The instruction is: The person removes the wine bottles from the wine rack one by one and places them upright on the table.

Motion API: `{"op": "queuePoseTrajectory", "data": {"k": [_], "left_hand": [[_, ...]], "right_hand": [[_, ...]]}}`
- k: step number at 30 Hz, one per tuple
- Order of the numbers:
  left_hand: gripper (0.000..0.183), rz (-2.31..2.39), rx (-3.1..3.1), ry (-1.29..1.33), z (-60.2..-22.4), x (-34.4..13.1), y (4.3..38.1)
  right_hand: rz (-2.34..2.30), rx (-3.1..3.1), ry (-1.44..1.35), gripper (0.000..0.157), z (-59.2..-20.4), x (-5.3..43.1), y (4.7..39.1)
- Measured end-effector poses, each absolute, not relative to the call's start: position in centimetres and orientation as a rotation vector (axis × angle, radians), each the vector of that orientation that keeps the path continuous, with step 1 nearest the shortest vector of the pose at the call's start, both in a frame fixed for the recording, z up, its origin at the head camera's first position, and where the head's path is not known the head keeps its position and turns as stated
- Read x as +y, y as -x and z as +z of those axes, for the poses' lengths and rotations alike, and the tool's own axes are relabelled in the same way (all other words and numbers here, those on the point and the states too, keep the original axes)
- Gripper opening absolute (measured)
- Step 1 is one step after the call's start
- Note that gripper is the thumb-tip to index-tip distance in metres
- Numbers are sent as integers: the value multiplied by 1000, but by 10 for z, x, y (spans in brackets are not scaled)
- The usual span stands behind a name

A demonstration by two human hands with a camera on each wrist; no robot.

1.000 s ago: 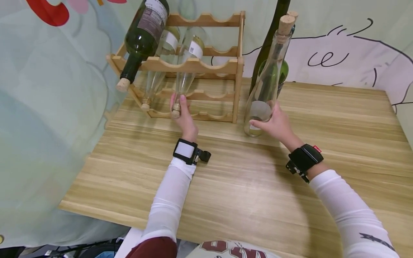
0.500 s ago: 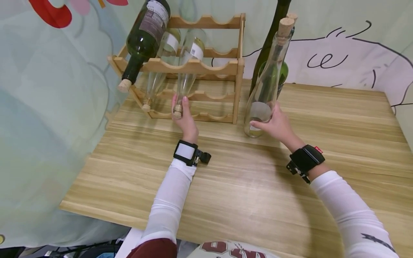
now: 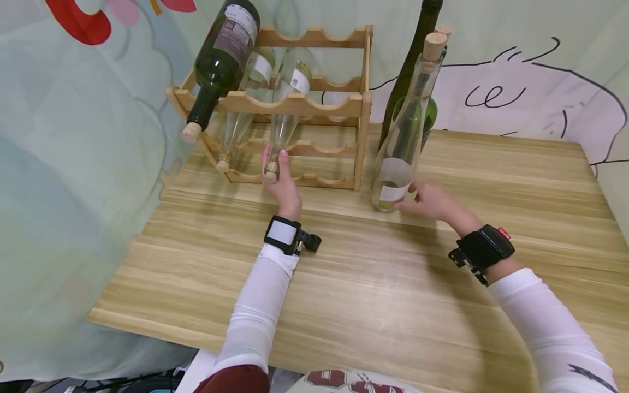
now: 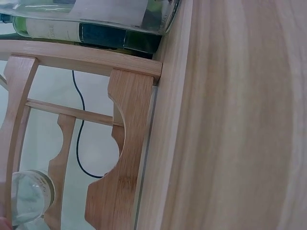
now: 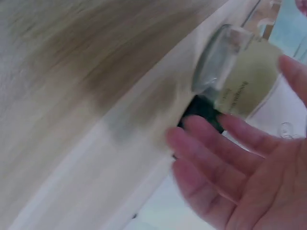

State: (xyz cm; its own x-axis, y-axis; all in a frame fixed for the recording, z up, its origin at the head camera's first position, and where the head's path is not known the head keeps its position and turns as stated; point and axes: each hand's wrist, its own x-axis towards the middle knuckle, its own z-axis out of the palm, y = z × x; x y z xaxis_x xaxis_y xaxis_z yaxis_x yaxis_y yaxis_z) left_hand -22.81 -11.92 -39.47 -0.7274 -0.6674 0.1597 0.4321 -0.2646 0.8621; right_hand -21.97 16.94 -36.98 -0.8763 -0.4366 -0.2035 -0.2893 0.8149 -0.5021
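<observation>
In the head view, my left hand (image 3: 284,188) grips the corked neck of a clear glass wine bottle (image 3: 284,123) that lies tilted in a wooden wine rack (image 3: 339,105), neck toward me. A second clear bottle (image 3: 238,123) rests beside it on the lower level. To the right of the rack a tall clear bottle (image 3: 395,147) with a cork stands upright on the table. My right hand (image 3: 432,203) is beside its base; in the right wrist view the hand (image 5: 240,163) has its fingers spread, apart from the labelled bottle (image 5: 247,72).
On the rack's upper level lies a dark green wine bottle (image 3: 223,65), its cork jutting past the left front. Behind the standing clear bottle is a tall green bottle (image 3: 410,68), with another corked bottle by it. A printed curtain (image 3: 491,93) hangs along the table's (image 3: 344,284) back edge.
My right hand has let go of the standing clear bottle and drawn back slightly down and right. My left hand stays on the neck of the bottle in the rack.
</observation>
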Motion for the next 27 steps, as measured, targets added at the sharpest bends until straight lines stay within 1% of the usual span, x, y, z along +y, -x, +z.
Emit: {"op": "queuePoseTrajectory", "data": {"k": [3,5,9,18,23,27], "left_hand": [[47,-2017,-1297,-310,-396,-120,229],[47,-2009,-1304,-312,-396,-120,229],[48,-2019,-1299,-306,-396,-120,229],[50,-2034,-1294,-298,-398,-120,229],[50,-2023,-1294,-297,-398,-120,229],[49,-2008,-1288,-299,-398,-120,229]], "right_hand": [[-552,2609,603,50,-363,168,213],[-566,2576,653,45,-356,163,208],[-635,2570,764,40,-340,146,197],[-1053,2871,1074,25,-304,102,186],[-1260,3083,1222,26,-288,82,194],[-1148,3244,1309,36,-279,69,205]]}}
